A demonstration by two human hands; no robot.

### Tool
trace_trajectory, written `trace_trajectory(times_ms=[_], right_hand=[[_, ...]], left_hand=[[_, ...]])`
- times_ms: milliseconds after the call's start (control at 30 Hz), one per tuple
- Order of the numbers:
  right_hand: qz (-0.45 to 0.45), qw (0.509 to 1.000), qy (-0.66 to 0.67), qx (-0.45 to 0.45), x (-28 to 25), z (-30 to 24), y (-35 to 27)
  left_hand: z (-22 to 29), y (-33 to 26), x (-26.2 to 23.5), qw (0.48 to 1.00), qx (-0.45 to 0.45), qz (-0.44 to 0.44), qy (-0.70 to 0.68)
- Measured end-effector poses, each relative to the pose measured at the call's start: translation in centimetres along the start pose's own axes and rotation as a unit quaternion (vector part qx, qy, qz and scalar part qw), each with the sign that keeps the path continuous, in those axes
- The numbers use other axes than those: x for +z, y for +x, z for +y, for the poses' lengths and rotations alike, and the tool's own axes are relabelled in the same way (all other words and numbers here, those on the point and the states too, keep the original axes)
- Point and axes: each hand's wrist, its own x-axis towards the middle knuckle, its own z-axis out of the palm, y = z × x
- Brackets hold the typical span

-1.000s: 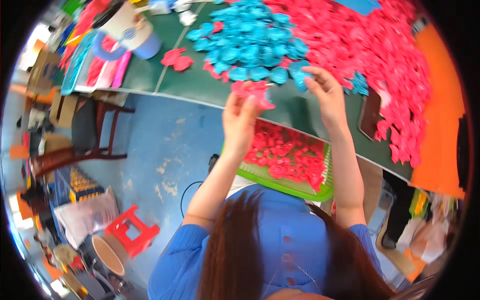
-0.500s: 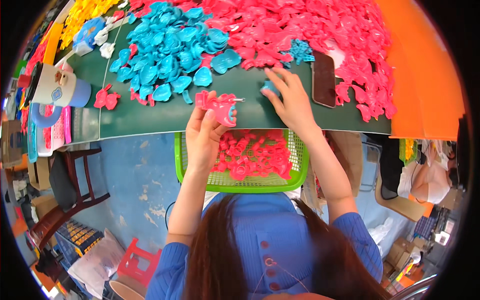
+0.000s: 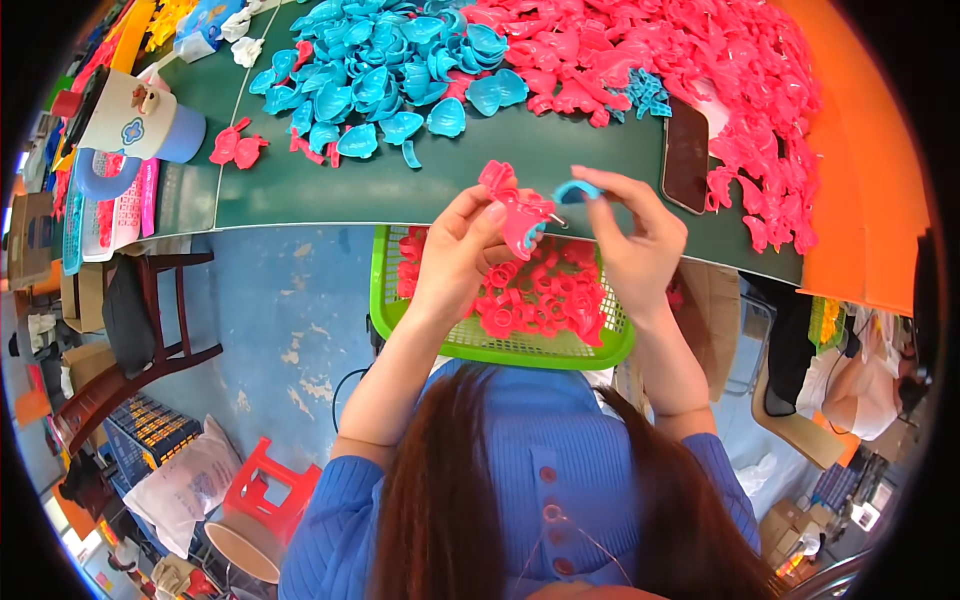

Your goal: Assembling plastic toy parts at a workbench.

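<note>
Below hands, green basket (image 3: 385, 290) of pink pieces (image 3: 540, 305)

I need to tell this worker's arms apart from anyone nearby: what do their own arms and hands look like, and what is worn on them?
Both hands, the left hand and the right hand, are bare, with no gloves, rings or watch visible. The forearms are uncovered. Ribbed blue knit sleeves are pushed up to about the elbows, part of a buttoned blue top.
</note>
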Motion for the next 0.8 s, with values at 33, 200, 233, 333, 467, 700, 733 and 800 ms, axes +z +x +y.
trace_trajectory(times_ms=[33, 200, 233, 333, 467, 700, 733, 800], right_hand=[[0.002, 1.0, 0.003, 0.013, 0.6, -0.6, 0.4], [0.003, 0.996, -0.073, -0.051, 2.5, -0.9, 0.9], [0.002, 0.991, -0.103, -0.082, 2.6, -0.8, 0.9], [-0.007, 0.982, -0.146, -0.123, 2.8, -0.4, 0.8], [-0.018, 0.971, -0.183, -0.151, 3.0, -0.5, 0.9], [-0.023, 0.971, -0.187, -0.149, 2.9, -0.5, 1.0], [-0.019, 0.971, -0.186, -0.148, 2.9, -0.7, 1.0], [-0.014, 0.972, -0.185, -0.146, 3.0, -0.8, 1.0]], left_hand=[[0.0, -0.2, 0.4, 1.0, -0.004, 0.007, 0.001], [-0.7, -0.4, 0.3, 1.0, 0.005, 0.012, -0.006], [-0.7, -0.5, 0.2, 1.0, 0.004, 0.014, -0.014], [-0.5, -0.6, 0.3, 1.0, 0.011, 0.024, -0.013], [-0.7, -0.4, 0.3, 0.999, 0.011, 0.031, -0.013], [-0.6, -0.3, 0.3, 0.999, 0.011, 0.039, 0.007], [-0.7, -0.4, 0.3, 0.999, 0.012, 0.036, 0.008], [-0.6, -0.5, 0.4, 0.999, 0.012, 0.035, 0.007]])
